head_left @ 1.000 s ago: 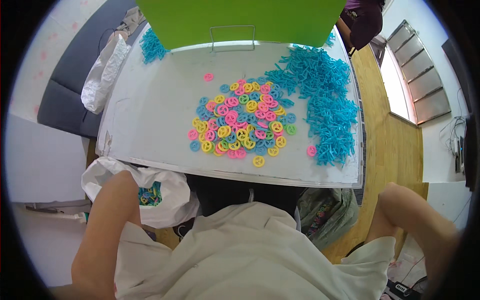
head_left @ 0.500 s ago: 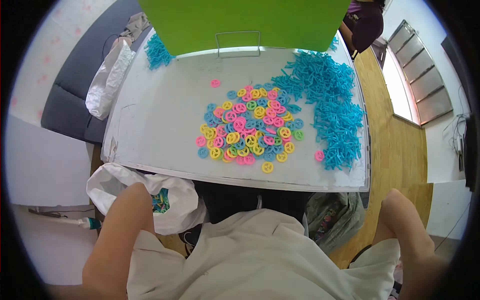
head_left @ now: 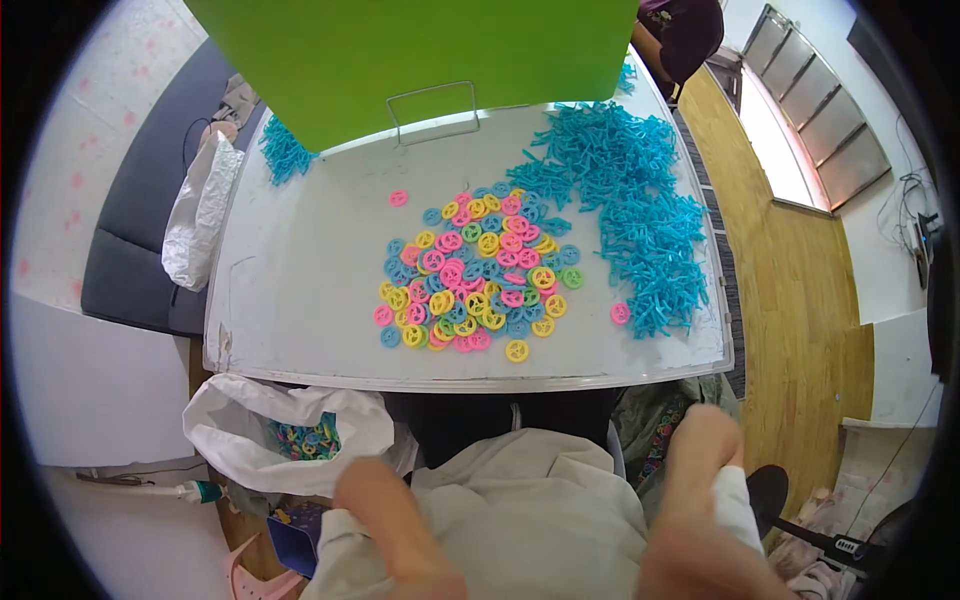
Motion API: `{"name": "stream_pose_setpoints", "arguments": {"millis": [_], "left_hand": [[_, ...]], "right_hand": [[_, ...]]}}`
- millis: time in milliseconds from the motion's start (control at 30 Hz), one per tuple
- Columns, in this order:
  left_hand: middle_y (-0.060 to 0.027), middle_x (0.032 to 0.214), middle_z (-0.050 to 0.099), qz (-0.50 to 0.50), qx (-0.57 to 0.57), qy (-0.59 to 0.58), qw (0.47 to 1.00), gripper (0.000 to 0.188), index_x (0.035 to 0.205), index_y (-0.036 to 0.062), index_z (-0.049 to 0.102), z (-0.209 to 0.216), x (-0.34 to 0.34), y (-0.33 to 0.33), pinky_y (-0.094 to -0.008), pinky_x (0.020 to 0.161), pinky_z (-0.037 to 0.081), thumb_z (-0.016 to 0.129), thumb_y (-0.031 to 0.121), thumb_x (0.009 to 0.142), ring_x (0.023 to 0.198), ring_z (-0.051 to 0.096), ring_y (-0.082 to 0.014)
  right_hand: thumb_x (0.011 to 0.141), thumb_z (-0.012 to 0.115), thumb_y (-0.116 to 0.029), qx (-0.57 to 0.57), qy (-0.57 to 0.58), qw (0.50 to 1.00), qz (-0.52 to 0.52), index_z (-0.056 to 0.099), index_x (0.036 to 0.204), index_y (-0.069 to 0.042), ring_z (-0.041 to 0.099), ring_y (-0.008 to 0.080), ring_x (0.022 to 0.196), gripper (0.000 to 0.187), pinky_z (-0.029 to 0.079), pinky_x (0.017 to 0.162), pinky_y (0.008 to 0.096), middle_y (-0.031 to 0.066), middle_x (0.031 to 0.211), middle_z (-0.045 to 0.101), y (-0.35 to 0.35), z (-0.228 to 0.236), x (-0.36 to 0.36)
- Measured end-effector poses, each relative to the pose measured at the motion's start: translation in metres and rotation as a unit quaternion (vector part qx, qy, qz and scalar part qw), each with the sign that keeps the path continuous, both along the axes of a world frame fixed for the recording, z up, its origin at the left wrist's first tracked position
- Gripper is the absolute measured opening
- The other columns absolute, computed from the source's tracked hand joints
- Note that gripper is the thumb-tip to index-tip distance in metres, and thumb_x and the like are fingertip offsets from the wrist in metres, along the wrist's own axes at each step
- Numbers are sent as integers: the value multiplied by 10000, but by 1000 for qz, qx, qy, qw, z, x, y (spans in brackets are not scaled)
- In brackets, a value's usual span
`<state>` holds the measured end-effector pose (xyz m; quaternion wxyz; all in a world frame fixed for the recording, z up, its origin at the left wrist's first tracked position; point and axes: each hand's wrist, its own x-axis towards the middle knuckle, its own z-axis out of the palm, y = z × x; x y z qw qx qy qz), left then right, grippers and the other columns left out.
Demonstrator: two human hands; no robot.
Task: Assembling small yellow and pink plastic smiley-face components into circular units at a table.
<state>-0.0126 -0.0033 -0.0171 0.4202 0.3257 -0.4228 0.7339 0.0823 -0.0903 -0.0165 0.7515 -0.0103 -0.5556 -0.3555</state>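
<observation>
Both my arms are bent, with the elbows toward the white table (head_left: 300,240). My left forearm (head_left: 395,525) and my right forearm (head_left: 690,540) run back to the lower edge, the right one smeared by motion. Neither hand shows; both lie beyond the picture's lower edge. On the table is a loose heap of small plastic rings (head_left: 470,270) with spokes, in pink, yellow, blue and green. To its right spreads a large pile of blue branching plastic pieces (head_left: 650,220). A single pink ring (head_left: 398,199) lies apart on the left.
A green board (head_left: 420,60) with a wire handle stands across the table's back. A white sack (head_left: 225,430) of mixed colourful pieces sits below the front left edge, a dark green bag (head_left: 640,425) at the right. Another person (head_left: 680,35) is at the far right.
My arms have swung inward, the left to the right and the right to the left. The view has shifted and turned somewhat. The rings and blue pieces keep their arrangement.
</observation>
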Motion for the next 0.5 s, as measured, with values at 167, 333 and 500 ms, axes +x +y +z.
{"name": "stream_pose_setpoints", "arguments": {"millis": [167,333,500], "left_hand": [[-133,1180,522,-67,62,410,908,252,1111,91,532,-117,-58,6,-346,808,398,566,128,864,1011,466,-222],[-109,864,587,255,-114,768,577,133,869,17,585,-248,-86,-14,-340,586,406,482,-48,816,679,526,-234],[-154,878,621,286,-350,831,323,134,935,-3,595,-416,-174,21,-344,746,458,486,3,856,814,583,-316]], "right_hand": [[878,572,-374,-365,70,929,5,609,1019,-70,557,294,1009,337,440,940,466,83,1035,596,-28,-120,9],[781,614,-116,-685,234,668,-173,659,868,-53,618,290,801,116,502,770,434,112,881,659,-111,-258,-13],[845,530,-96,-708,575,336,-234,609,1020,1,588,338,894,215,456,824,369,183,972,623,-181,-404,-7]]}}
